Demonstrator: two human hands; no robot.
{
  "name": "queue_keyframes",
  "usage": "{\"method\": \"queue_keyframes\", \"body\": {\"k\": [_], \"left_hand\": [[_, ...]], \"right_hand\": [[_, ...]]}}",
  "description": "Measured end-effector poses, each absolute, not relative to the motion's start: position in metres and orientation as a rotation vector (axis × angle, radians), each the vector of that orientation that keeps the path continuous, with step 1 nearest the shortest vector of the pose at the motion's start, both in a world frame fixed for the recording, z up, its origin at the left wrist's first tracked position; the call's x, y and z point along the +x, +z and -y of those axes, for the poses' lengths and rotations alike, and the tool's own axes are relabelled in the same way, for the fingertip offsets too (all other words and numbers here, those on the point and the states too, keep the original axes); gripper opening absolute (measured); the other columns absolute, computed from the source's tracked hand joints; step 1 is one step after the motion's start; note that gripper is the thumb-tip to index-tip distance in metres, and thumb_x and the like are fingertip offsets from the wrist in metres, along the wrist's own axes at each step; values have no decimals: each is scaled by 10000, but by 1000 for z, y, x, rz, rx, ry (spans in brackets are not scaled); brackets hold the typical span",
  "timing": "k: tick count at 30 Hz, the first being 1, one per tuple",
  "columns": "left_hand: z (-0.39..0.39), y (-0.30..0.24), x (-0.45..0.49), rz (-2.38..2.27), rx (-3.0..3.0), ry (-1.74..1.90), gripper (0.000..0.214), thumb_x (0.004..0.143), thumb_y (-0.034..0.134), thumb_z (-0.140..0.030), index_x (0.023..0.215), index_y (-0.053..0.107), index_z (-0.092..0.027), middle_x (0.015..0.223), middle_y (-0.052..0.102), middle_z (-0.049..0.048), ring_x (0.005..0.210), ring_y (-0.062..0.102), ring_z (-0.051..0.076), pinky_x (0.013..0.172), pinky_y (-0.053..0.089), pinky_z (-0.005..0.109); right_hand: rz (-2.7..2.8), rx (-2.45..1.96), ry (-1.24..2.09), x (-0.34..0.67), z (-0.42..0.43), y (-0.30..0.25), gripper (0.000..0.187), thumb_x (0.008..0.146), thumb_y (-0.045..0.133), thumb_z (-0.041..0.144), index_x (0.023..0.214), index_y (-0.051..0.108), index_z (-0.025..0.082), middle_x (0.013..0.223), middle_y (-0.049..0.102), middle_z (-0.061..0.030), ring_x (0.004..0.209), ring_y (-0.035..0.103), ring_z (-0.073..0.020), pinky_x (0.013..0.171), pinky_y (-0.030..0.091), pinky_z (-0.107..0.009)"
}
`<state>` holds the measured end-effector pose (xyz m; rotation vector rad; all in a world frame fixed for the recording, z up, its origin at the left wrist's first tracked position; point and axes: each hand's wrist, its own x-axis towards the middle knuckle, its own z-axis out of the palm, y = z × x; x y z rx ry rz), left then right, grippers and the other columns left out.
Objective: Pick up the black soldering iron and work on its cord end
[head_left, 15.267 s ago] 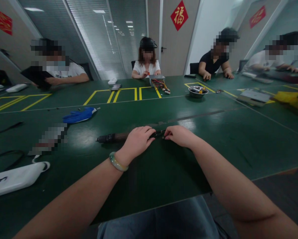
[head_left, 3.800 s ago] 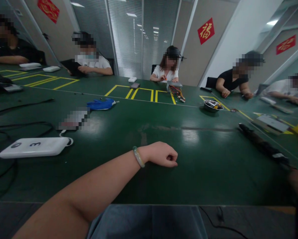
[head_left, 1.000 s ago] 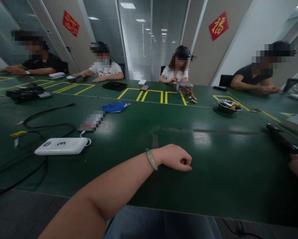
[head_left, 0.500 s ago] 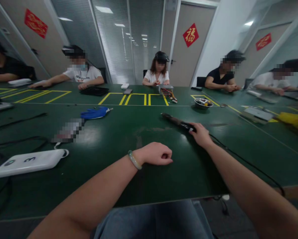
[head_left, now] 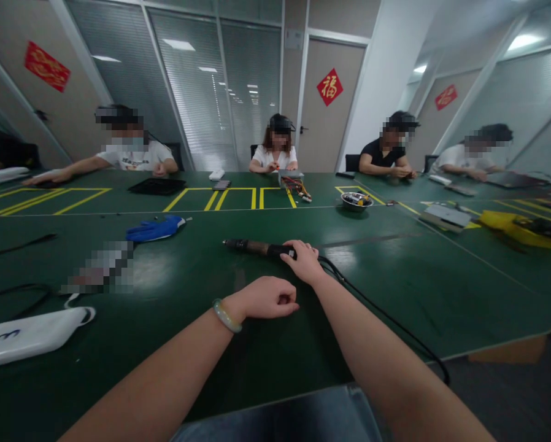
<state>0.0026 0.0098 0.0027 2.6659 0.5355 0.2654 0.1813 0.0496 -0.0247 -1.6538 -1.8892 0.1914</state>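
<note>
My right hand [head_left: 303, 261] is wrapped round the rear end of a corded electric screwdriver [head_left: 257, 247], which lies almost level on the green table [head_left: 275, 344] with its bit pointing left. A black cable [head_left: 372, 298] runs from its rear end past my right forearm to the table edge. Just in front of my body, my left hand [head_left: 266, 298] rests on the table in a loose fist with a hollow between thumb and fingers; nothing shows in it. A pale green bangle [head_left: 227, 316] circles the left wrist.
At left lie a blue glove [head_left: 156, 229], a phone with a blurred screen [head_left: 100, 267] and a white power bank [head_left: 31, 337]. Across the table are a metal bowl of small parts [head_left: 357, 201], a power supply unit with coloured wires [head_left: 291, 179], a black tray [head_left: 157, 186] and several seated people.
My right hand has brought the screwdriver left and nearer to my left hand, turning it more level. The view has swung slightly right. My left hand keeps its loose fist.
</note>
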Motion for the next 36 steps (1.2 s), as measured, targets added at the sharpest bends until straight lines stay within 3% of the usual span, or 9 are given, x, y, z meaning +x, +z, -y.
{"method": "queue_keyframes", "body": {"k": [12,19,28,36], "left_hand": [[-18,5,-2,-483,2536,301,161,873,585,-320,801,622,-180,741,594,-25,626,493,88,578,339,198],[-18,6,-5,-523,2492,650,167,911,503,-274,797,575,-176,782,609,0,718,535,116,687,389,239],[-23,5,-6,-550,2454,800,162,917,483,-247,803,580,-185,793,624,13,758,555,137,722,413,274],[-25,1,-8,-569,2508,727,138,906,505,-245,804,586,-200,760,623,-7,720,550,135,687,396,281]], "right_hand": [[1999,-1515,404,192,-41,-16,345,837,702,279,1170,617,303,1156,593,-2,1092,441,-202,914,285,-366],[2103,-1349,569,175,-23,-5,357,811,672,147,1130,638,306,1114,620,27,1061,468,-178,903,282,-337],[1990,-1404,572,164,-26,-4,142,927,605,348,1041,675,301,1029,657,39,1011,507,-170,896,286,-340],[1965,-1430,530,161,-40,-6,207,968,529,293,984,735,291,957,700,46,901,592,-121,883,351,-292]]}}
